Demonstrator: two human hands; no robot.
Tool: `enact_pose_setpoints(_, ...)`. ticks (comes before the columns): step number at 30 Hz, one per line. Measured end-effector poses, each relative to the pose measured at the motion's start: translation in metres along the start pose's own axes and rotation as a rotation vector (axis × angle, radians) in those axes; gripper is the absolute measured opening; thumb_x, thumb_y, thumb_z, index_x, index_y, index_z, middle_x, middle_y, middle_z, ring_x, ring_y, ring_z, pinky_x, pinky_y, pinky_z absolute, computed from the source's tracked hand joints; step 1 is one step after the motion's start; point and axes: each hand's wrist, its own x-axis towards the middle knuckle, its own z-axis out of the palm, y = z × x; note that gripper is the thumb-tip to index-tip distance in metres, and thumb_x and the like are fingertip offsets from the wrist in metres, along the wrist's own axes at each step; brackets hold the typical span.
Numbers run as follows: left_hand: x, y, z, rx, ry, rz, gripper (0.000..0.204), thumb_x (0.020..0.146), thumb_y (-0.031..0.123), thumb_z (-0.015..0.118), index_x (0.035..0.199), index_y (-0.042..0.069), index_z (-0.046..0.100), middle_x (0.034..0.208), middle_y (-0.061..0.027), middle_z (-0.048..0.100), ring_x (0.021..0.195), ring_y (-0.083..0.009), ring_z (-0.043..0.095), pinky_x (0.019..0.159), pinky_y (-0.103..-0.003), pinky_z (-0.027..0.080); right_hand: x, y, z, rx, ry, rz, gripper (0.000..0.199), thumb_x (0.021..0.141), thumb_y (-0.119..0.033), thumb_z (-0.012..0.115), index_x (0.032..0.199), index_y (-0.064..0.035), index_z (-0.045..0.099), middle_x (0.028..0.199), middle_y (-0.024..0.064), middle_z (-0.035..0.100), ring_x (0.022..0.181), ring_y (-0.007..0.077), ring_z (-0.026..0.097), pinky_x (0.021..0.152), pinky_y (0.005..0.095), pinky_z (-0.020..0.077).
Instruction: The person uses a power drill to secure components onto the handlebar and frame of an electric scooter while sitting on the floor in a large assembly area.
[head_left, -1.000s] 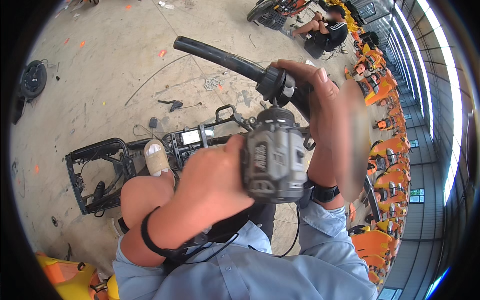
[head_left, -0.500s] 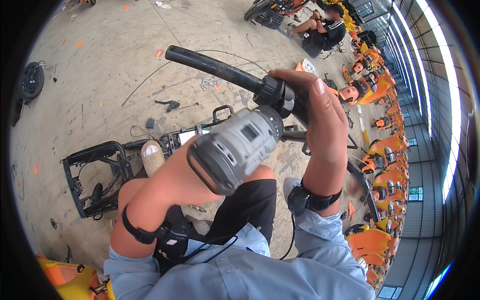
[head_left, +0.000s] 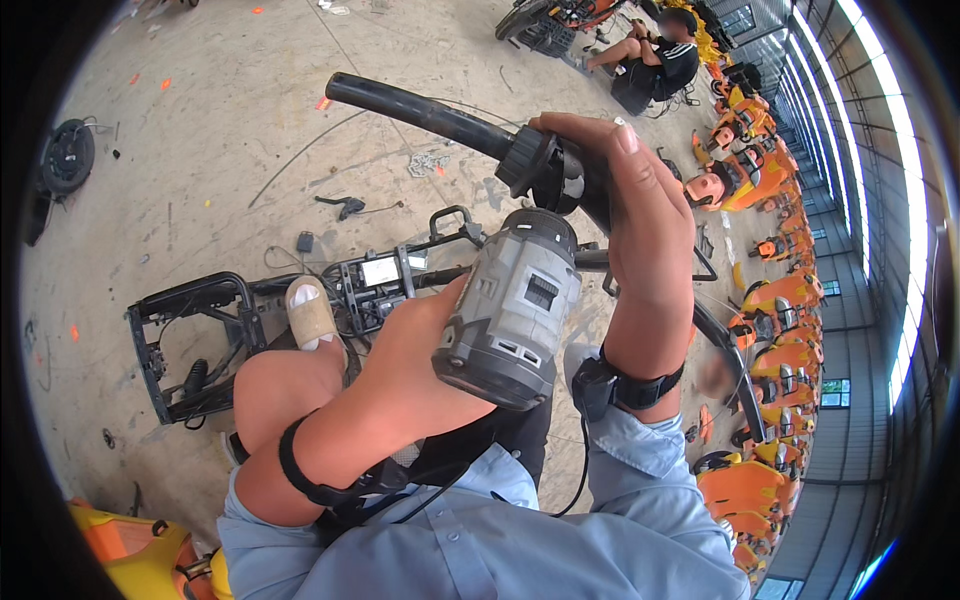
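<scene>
A grey and black power drill (head_left: 520,305) is in my left hand (head_left: 420,340); its body hides most of those fingers. The drill's front end points up at a ribbed black collar on a black handlebar (head_left: 420,115), and its tip is hidden. My right hand (head_left: 645,210) is wrapped over the handlebar just right of that collar, thumb uppermost. Whether the drill touches the bar I cannot tell. Below the drill lies a stripped black vehicle frame (head_left: 190,290) with wires and small parts on it.
A wheel (head_left: 68,158) lies far left. A black lever with a cable (head_left: 345,207) and a small chain heap (head_left: 428,165) are on the concrete floor. A seated person (head_left: 655,65) is at the back. Orange vehicles (head_left: 760,500) line the right; a yellow one (head_left: 140,550) stands lower left.
The drill has swung to the right and turned more upright, my left forearm moving with it. My right hand keeps its hold on the handlebar and has barely shifted.
</scene>
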Motion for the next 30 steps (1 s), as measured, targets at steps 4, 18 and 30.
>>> enact_pose_setpoints(4, -0.003, 0.002, 0.012, -0.053, 0.072, -0.026, 0.050, 0.078, 0.025, 0.080, 0.122, 0.007, 0.063, 0.103, -0.0136, 0.074, 0.096, -0.0291, 0.073, 0.083, -0.034, 0.055, 0.002, -0.001, -0.001, -0.042, 0.000, 0.031, 0.050, 0.109, -0.033, 0.039, 0.123, 0.0076, 0.065, 0.111, 0.0135, 0.070, 0.098, 0.0163, 0.065, 0.091, 0.0293, 0.0497)
enact_pose_setpoints(18, -0.003, 0.000, 0.041, -0.007, 0.206, -0.065, 0.051, 0.078, 0.029, 0.080, 0.118, 0.002, 0.062, 0.096, -0.0191, 0.074, 0.095, -0.0362, 0.072, 0.080, -0.038, 0.056, 0.008, -0.003, -0.003, 0.014, 0.003, 0.073, 0.046, 0.108, -0.031, 0.041, 0.122, 0.0058, 0.066, 0.112, 0.0133, 0.070, 0.095, 0.0165, 0.067, 0.088, 0.0298, 0.0518)
enact_pose_setpoints(30, 0.004, 0.000, 0.065, -0.086, 0.343, -0.123, 0.055, 0.077, 0.034, 0.080, 0.114, 0.000, 0.058, 0.098, -0.0215, 0.073, 0.099, -0.0407, 0.070, 0.083, -0.042, 0.055, 0.019, -0.005, 0.003, -0.099, 0.049, 0.084, 0.046, 0.107, -0.035, 0.046, 0.116, 0.0039, 0.070, 0.105, 0.0101, 0.072, 0.092, 0.0133, 0.064, 0.084, 0.0267, 0.0500)
